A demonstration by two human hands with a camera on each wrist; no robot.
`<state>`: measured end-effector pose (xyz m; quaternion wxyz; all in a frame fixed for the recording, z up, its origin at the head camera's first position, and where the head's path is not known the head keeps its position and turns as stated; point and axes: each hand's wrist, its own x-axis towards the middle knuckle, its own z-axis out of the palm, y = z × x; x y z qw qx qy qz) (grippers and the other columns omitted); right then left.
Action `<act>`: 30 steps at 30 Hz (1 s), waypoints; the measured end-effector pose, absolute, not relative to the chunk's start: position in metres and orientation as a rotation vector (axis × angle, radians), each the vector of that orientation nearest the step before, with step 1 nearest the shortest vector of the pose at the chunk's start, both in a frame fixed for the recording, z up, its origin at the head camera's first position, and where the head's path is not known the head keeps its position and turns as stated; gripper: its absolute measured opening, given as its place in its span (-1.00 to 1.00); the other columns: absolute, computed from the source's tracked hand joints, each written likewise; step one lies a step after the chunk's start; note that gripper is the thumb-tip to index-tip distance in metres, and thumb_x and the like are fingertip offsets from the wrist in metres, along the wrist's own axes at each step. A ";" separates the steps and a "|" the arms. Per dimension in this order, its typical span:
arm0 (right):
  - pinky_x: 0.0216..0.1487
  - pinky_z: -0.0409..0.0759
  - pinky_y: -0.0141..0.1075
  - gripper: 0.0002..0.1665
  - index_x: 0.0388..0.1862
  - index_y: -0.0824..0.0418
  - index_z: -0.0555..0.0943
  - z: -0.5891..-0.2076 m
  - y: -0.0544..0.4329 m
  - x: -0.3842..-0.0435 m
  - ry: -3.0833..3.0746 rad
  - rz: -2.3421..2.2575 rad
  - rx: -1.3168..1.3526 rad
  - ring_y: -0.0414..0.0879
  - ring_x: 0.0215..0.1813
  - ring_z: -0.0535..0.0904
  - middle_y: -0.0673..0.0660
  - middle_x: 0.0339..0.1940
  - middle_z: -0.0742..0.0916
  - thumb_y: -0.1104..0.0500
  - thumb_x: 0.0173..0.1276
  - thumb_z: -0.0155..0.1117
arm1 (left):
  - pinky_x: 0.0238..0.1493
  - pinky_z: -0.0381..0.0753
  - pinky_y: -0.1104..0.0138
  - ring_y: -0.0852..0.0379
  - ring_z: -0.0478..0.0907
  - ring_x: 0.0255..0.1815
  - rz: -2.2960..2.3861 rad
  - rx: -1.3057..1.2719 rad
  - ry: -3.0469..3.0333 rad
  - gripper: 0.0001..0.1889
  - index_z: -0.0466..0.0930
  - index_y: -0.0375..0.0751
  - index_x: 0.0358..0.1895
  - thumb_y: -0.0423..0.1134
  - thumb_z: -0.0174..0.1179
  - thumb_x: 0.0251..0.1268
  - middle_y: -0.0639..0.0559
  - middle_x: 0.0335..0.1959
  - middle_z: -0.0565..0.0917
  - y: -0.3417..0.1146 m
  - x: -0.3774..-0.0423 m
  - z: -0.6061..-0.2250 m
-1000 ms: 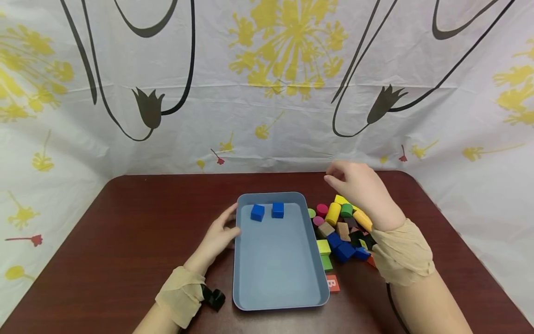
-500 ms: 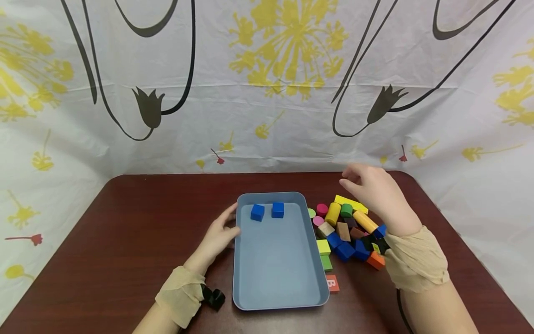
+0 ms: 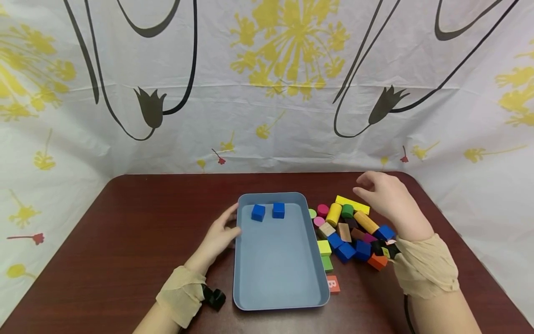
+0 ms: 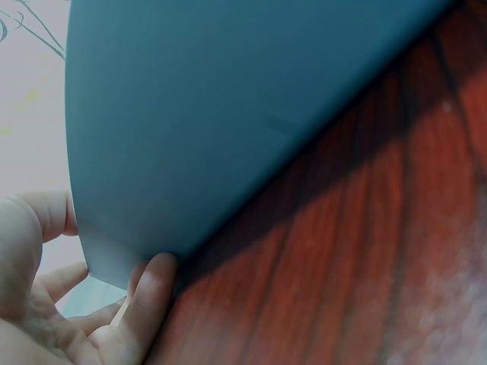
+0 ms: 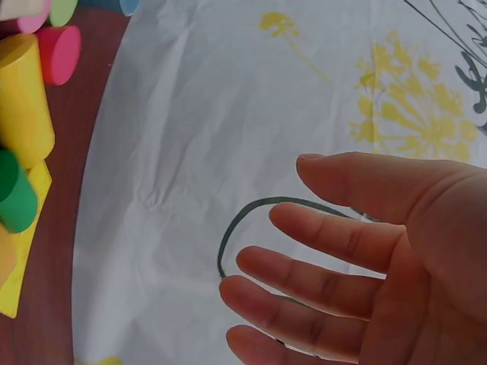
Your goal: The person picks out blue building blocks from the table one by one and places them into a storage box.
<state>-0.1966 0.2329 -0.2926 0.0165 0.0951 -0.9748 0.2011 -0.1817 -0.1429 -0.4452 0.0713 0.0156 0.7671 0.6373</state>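
Observation:
A blue-grey tray (image 3: 279,264) lies on the table with two blue cubes (image 3: 258,213) near its far end. My left hand (image 3: 214,239) rests against the tray's left side; in the left wrist view, the fingers (image 4: 152,304) touch its outer wall. My right hand (image 3: 385,199) is raised beyond the pile of coloured blocks (image 3: 344,232), right of the tray. In the right wrist view its fingers (image 5: 304,277) are loosely extended and hold nothing. The pile has yellow cylinders (image 3: 333,215), a long yellow block (image 3: 352,204), blue cubes (image 3: 345,252) and an orange block (image 3: 377,261).
The dark red-brown wooden table (image 3: 125,260) stretches to both sides of the tray. A red block with a letter B (image 3: 333,284) lies by the tray's near right corner. Behind the table hangs a white flowered cloth (image 3: 233,116). A cable (image 3: 408,315) runs beside my right forearm.
My right hand has moved to the right and slightly nearer, uncovering more of the pile. The left hand, the tray and its two cubes stay in place.

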 end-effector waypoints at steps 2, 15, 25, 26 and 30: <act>-0.07 0.47 0.11 -0.59 0.02 0.35 0.55 -0.295 0.235 -0.197 -3.043 0.624 0.295 0.19 -0.06 0.51 0.33 -0.07 0.63 0.04 0.39 0.19 | -0.47 0.59 0.18 0.05 0.52 -0.47 1.918 0.040 2.304 -0.21 0.17 0.08 0.48 -0.42 0.11 0.10 -0.19 0.22 0.42 -0.143 -0.181 -0.445; -0.02 0.43 0.20 -0.47 0.08 0.43 0.50 -0.313 0.255 -0.200 -3.141 0.588 0.254 0.32 0.01 0.45 0.46 0.00 0.57 0.04 0.33 0.24 | -0.47 0.57 0.18 0.02 0.49 -0.50 1.919 0.034 2.295 -0.21 0.17 0.11 0.48 -0.42 0.10 0.11 -0.16 0.21 0.43 -0.142 -0.180 -0.443; -0.09 0.48 0.17 -0.37 0.12 0.48 0.44 -0.327 0.272 -0.197 -3.239 0.600 0.166 0.31 -0.03 0.47 0.49 0.03 0.54 0.01 0.30 0.25 | -0.47 0.57 0.18 0.03 0.48 -0.51 1.917 0.032 2.305 -0.21 0.16 0.09 0.48 -0.42 0.11 0.11 -0.17 0.20 0.43 -0.141 -0.180 -0.443; -0.09 0.49 0.16 -0.36 0.12 0.49 0.43 -0.329 0.273 -0.196 -3.248 0.606 0.155 0.31 -0.03 0.47 0.49 0.03 0.54 0.00 0.29 0.26 | -0.47 0.57 0.18 0.03 0.48 -0.51 1.917 0.031 2.306 -0.21 0.16 0.10 0.48 -0.42 0.11 0.11 -0.16 0.20 0.44 -0.141 -0.180 -0.443; -0.12 0.51 0.14 -0.35 0.11 0.49 0.44 -0.336 0.278 -0.195 -3.261 0.611 0.135 0.29 -0.06 0.48 0.48 0.00 0.55 0.00 0.28 0.28 | -0.48 0.57 0.18 0.03 0.47 -0.52 1.919 0.034 2.304 -0.21 0.16 0.09 0.48 -0.42 0.10 0.11 -0.17 0.20 0.44 -0.142 -0.180 -0.443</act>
